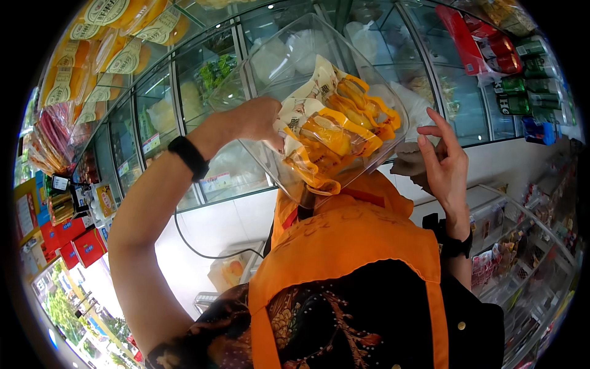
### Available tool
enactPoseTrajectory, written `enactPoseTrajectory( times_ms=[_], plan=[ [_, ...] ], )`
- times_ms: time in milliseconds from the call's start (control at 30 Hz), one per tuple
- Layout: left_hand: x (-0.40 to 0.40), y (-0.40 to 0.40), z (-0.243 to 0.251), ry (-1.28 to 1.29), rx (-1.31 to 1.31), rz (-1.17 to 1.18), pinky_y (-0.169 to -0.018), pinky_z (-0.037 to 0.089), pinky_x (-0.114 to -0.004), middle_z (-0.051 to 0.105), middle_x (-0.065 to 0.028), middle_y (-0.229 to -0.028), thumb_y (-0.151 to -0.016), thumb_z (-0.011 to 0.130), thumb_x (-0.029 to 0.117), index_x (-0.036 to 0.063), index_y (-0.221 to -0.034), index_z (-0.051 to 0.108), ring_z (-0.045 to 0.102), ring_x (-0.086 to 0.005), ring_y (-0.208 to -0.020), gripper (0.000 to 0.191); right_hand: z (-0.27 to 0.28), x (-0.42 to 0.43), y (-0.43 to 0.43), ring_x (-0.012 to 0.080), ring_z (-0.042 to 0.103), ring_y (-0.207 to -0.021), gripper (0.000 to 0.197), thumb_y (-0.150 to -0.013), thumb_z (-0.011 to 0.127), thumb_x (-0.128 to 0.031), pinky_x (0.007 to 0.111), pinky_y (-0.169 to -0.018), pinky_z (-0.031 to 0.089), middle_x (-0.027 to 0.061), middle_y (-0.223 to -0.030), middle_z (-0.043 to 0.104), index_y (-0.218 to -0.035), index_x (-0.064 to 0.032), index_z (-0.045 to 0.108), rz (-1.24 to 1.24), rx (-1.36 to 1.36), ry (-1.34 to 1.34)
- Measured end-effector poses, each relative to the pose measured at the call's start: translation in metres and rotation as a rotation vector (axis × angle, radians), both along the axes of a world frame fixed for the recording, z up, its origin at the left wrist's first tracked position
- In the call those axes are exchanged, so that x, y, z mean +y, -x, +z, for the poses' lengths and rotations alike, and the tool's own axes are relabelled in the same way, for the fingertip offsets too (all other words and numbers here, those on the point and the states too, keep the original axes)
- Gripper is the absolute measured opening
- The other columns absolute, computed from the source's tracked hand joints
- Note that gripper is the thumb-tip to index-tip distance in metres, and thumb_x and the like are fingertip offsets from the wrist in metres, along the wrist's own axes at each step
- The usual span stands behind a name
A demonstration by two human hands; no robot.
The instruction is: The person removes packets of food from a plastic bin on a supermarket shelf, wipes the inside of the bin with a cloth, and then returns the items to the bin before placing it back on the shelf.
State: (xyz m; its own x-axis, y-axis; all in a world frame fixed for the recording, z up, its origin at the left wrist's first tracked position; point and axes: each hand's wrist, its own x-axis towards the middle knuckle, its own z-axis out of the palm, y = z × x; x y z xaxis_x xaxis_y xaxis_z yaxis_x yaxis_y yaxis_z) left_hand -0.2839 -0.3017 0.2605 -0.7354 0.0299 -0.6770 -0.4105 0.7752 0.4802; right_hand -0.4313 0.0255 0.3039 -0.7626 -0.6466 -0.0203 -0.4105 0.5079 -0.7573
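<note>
A clear plastic bin (396, 110) is tilted in front of my chest, above the orange apron (350, 235). Inside it lie several yellow-and-white vacuum-type food packets (332, 131) with printed writing. My left hand (260, 121), with a black band on its wrist, reaches over the bin's left side and grips the pale end of the nearest packet; its fingertips are partly hidden. Off the bin's right side, my right hand (445, 161) is raised with fingers apart and holds nothing. A crumpled grey piece (410, 161), material unclear, shows between that hand and the bin.
A glass-topped display case (258, 170) curves across behind the bin, with bagged goods inside. Packed yellow food trays (120, 55) stand at upper left. Green drink cans (514, 104) and a red pack (498, 50) sit at right. Wire shelving (521, 258) is at lower right; a black cable (203, 254) hangs at left.
</note>
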Motion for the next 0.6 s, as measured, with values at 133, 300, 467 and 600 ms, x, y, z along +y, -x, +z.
enactPoseTrajectory(
  times_ms=[133,300,467,600],
  plan=[
    [0.015,-0.007,0.028,0.131,0.125,0.017,-0.078,0.049,-0.044,0.065,-0.0216,-0.089,-0.073,0.076,0.033,-0.0016,-0.096,0.070,0.062,-0.0383,-0.088,0.042,0.005,-0.014,0.002,0.0068,0.048,-0.056,0.038,-0.092,0.063,-0.009,0.023,-0.052,0.042,0.0076,-0.097,0.066,-0.129,-0.0064,0.057,0.088,-0.097,0.068],
    [0.002,-0.012,0.094,-0.071,0.453,0.077,-0.059,0.053,-0.034,0.070,-0.0174,-0.082,-0.083,0.068,0.021,0.0017,-0.096,0.073,0.069,-0.0231,-0.068,0.024,0.015,-0.035,0.010,0.0099,0.054,-0.063,0.034,-0.091,0.063,-0.007,0.024,-0.054,0.044,0.0082,-0.095,0.065,-0.125,-0.0040,0.060,0.234,0.004,0.113],
    [-0.059,-0.094,0.170,0.242,0.608,0.380,-0.068,0.057,-0.031,0.072,-0.0163,-0.096,-0.092,0.061,0.024,-0.0021,-0.114,0.066,0.071,-0.0199,-0.078,0.035,0.023,-0.061,0.015,0.0169,0.062,-0.071,0.044,-0.089,0.065,-0.017,0.029,-0.064,0.051,0.0142,-0.111,0.065,-0.130,-0.0052,0.055,0.335,0.065,0.066],
    [-0.111,-0.193,0.150,0.187,0.754,0.821,-0.073,0.057,-0.033,0.071,-0.0188,-0.100,-0.092,0.062,0.027,-0.0070,-0.122,0.059,0.070,-0.0217,-0.086,0.045,-0.004,-0.090,0.017,0.0162,0.056,-0.070,0.065,-0.086,0.070,-0.032,0.031,-0.067,0.049,0.0117,-0.130,0.059,-0.141,-0.0069,0.045,0.357,0.210,-0.012]
  ],
)
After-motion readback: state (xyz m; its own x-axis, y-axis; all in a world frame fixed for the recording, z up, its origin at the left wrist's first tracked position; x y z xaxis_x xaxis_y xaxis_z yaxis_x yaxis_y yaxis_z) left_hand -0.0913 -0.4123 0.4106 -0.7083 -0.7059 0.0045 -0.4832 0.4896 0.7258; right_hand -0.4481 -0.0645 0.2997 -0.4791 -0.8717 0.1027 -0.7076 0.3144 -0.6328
